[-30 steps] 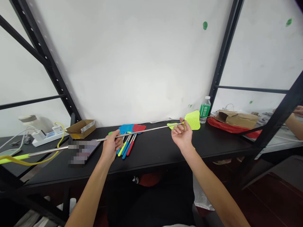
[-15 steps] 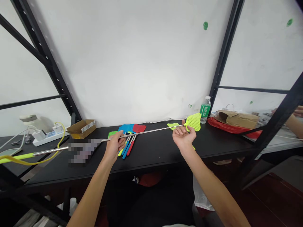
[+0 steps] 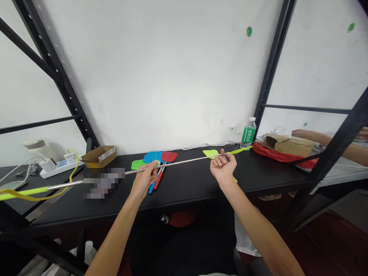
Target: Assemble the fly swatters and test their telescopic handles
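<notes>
A long telescopic fly swatter point(image 3: 186, 162) with a metal rod stretches across the view. Its yellow-green handle is far left and its yellow-green head is seen edge-on at the right. My left hand point(image 3: 144, 178) is closed around the middle of the rod. Close to the head, my right hand point(image 3: 223, 165) pinches the rod, palm turned up. Behind my left hand lie several more swatters: a green head point(image 3: 137, 165), a blue head point(image 3: 152, 156) and a red head point(image 3: 169, 156). Another yellow-green swatter point(image 3: 210, 153) lies beyond my right hand, partly hidden by it.
On the black table point(image 3: 186, 191) stand an open cardboard box point(image 3: 99, 155) and a water bottle point(image 3: 248, 133). At left are a power strip point(image 3: 57, 168) and yellow cable point(image 3: 75, 165). A red bag point(image 3: 276, 155) lies right, near another person's arm point(image 3: 316, 137). Dark shelf posts flank the table.
The held swatter has turned about its rod, so its head went from facing me to edge-on. It and my left hand shifted slightly right. Another person's arm now reaches in at right.
</notes>
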### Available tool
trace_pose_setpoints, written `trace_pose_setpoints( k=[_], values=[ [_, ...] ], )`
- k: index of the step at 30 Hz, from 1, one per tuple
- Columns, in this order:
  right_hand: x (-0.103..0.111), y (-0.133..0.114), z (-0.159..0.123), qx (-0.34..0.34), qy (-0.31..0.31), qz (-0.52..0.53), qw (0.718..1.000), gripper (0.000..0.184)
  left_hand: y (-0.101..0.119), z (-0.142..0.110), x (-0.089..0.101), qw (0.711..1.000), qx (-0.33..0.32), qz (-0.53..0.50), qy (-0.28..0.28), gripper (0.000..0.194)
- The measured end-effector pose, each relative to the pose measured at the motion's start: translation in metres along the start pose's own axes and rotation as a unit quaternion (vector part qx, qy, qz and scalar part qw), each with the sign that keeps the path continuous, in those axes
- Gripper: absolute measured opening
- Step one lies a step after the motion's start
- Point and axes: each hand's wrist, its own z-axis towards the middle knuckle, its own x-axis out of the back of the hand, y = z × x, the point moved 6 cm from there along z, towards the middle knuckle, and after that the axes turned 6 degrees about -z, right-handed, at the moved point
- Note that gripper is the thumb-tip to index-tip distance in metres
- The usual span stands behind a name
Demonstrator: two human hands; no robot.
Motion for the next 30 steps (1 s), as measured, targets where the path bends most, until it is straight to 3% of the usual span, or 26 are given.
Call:
trace_pose_setpoints(
  k=[7,23,30],
  values=[
    [0.0012,-0.0007,0.0006,0.006,0.008,-0.004,1.0,0.011,-0.0007,0.0007,0.0018,1.0,-0.007,0.007,-0.006,0.038],
    [-0.0037,-0.0032,0.0006,0.033,-0.001,-0.03,0.999,0.016,0.0004,-0.0002,-0.0002,1.0,-0.004,-0.008,-0.021,0.045],
    [-0.0043,-0.0033,-0.0004,0.033,-0.001,-0.048,0.998,0.017,-0.0057,-0.0001,0.0001,0.998,0.051,-0.033,-0.006,0.051]
  ],
)
